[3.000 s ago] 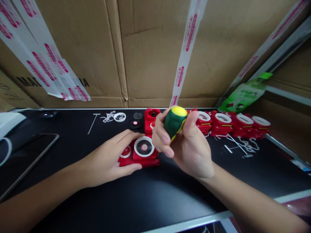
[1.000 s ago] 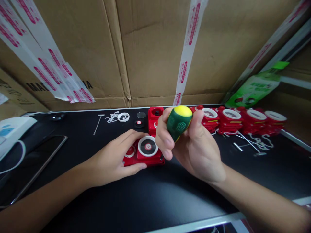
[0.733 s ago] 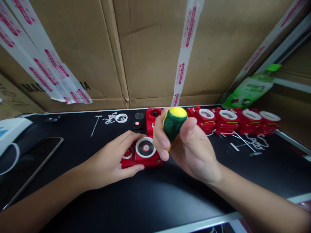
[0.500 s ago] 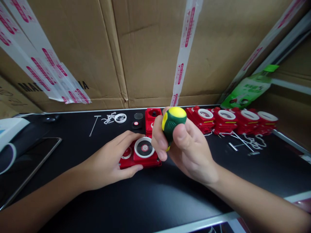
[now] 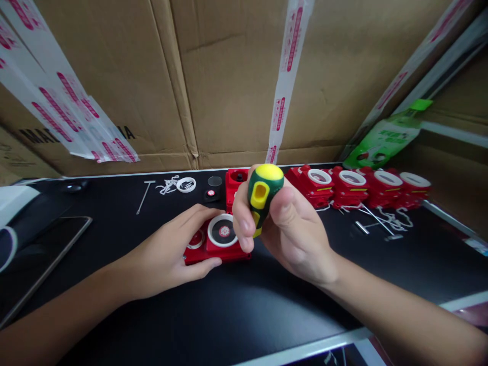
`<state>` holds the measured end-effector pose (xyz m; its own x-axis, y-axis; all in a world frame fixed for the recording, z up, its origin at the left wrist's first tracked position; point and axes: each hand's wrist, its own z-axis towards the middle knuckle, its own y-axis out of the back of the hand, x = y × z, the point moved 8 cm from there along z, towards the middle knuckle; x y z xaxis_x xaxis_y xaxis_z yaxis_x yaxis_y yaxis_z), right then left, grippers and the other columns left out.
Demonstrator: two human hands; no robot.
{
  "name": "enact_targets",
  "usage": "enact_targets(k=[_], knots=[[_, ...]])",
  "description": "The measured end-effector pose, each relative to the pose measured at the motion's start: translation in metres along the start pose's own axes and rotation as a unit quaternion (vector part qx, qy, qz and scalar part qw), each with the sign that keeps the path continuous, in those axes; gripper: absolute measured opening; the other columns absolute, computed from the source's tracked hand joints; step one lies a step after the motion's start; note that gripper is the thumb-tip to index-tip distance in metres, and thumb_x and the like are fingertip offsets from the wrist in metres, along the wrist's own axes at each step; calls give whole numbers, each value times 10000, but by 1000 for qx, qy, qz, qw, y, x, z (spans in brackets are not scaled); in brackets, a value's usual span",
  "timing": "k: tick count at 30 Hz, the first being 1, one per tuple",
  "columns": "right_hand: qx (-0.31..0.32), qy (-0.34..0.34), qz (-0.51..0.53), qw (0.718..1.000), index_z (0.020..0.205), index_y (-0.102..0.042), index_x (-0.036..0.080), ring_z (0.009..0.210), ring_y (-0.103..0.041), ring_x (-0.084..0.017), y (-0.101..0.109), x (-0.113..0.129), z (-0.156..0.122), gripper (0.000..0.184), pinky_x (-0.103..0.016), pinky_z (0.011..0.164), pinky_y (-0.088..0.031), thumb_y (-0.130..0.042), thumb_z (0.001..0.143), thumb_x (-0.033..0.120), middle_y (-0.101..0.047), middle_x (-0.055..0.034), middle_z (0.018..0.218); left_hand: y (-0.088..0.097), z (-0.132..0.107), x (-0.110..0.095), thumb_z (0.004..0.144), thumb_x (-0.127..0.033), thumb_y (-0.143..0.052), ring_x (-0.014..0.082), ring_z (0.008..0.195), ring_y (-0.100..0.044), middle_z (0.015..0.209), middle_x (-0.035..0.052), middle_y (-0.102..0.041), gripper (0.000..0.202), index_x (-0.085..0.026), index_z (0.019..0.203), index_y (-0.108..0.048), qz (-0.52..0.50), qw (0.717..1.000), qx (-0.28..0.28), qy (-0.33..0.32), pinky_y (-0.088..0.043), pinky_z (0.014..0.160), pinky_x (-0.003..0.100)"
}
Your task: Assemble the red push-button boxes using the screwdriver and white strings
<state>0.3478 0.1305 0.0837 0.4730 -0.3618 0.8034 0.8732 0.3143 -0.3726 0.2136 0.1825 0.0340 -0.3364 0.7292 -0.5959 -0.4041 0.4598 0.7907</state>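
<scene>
A red plastic device (image 5: 217, 243) with a white-ringed round dial lies on the black table (image 5: 213, 315). My left hand (image 5: 168, 254) grips its left side, thumb along the front edge, fingers over the top. My right hand (image 5: 290, 229) is closed round the green and yellow handle of a screwdriver (image 5: 264, 190), held upright over the device's right edge. The screwdriver's shaft and tip are hidden behind my fingers.
A row of red devices (image 5: 358, 185) lines the back right, with metal pins and white string (image 5: 381, 221) in front. Another red part (image 5: 235, 180), a white ring (image 5: 186, 184) and a pin (image 5: 142, 195) lie behind. A phone (image 5: 38, 254) lies left. Cardboard boxes (image 5: 229, 76) wall the back.
The screwdriver handle has turned in my right hand, so a yellow slot now faces me. My left hand keeps its grip on the red device.
</scene>
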Motion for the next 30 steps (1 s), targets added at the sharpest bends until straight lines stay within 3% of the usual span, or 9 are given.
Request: enact_targets(k=[3, 8, 13, 16, 18, 22, 25, 30], knots=[[6, -11, 9, 1000, 1066, -533, 240, 613, -579, -117, -1, -1, -1, 330, -260, 602, -510, -549, 1074, 569, -623, 18, 796, -1, 1, 0, 903, -360, -787, 261, 1079, -699, 1271, 44, -647, 555, -304, 1368, -489, -2, 1000, 1, 7, -593, 967, 402], [-7, -8, 22, 1000, 1116, -472, 267, 625, -597, -115, -1, 2, 0, 322, -261, 623, -529, -719, 1011, 445, -635, 44, 798, -1, 1, 1, 896, -368, -792, 265, 1075, -703, 1281, 56, -650, 577, -289, 1382, -491, 0, 1000, 2, 7, -599, 933, 385], [-3, -8, -8, 1000, 1103, -486, 242, 627, -604, -117, -1, 2, 0, 364, -264, 614, -531, -625, 1034, 571, -650, 18, 827, -1, 1, 2, 898, -354, -792, 253, 1053, -709, 1249, 49, -669, 577, -291, 1390, -497, -12, 1000, 8, 13, -604, 935, 377], [-8, -1, -14, 1000, 1115, -462, 259, 632, -632, -108, 1, 2, -1, 367, -246, 610, -541, -766, 978, 411, -668, 34, 855, 0, 1, -1, 892, -331, -793, 266, 1099, -698, 1267, 53, -668, 583, -291, 1399, -509, -20, 1000, 8, 9, -602, 961, 386], [-6, -2, -14, 1000, 1107, -453, 269, 645, -646, -99, 1, 2, -1, 335, -233, 616, -544, -764, 984, 285, -671, 44, 858, 0, 1, -3, 884, -321, -795, 273, 1116, -692, 1271, 53, -664, 589, -294, 1399, -510, -24, 1000, 5, 5, -600, 978, 399], [6, -9, -2, 1000, 1137, -484, 262, 666, -639, -106, -2, 0, -2, 218, -266, 673, -557, -664, 1052, 350, -682, 17, 888, 1, 2, -4, 889, -316, -790, 281, 1116, -701, 1265, 55, -672, 592, -309, 1401, -493, -28, 1000, 6, 4, -611, 972, 416], [11, -16, 7, 1000, 1216, -495, 257, 678, -641, -128, -3, -2, -3, 299, -299, 689, -561, -672, 1037, 419, -689, -6, 914, 0, 2, -4, 894, -313, -780, 284, 1104, -713, 1262, 55, -685, 567, -306, 1389, -503, -30, 999, 11, 1, -622, 943, 407], [15, -3, 3, 1000, 1180, -497, 255, 709, -645, -132, 1, 0, -3, 276, -296, 699, -567, -704, 1006, 313, -688, -10, 942, -3, 0, 1, 906, -345, -785, 264, 1096, -710, 1284, 42, -661, 575, -320, 1399, -489, -35, 999, 2, -1, -613, 966, 394]])
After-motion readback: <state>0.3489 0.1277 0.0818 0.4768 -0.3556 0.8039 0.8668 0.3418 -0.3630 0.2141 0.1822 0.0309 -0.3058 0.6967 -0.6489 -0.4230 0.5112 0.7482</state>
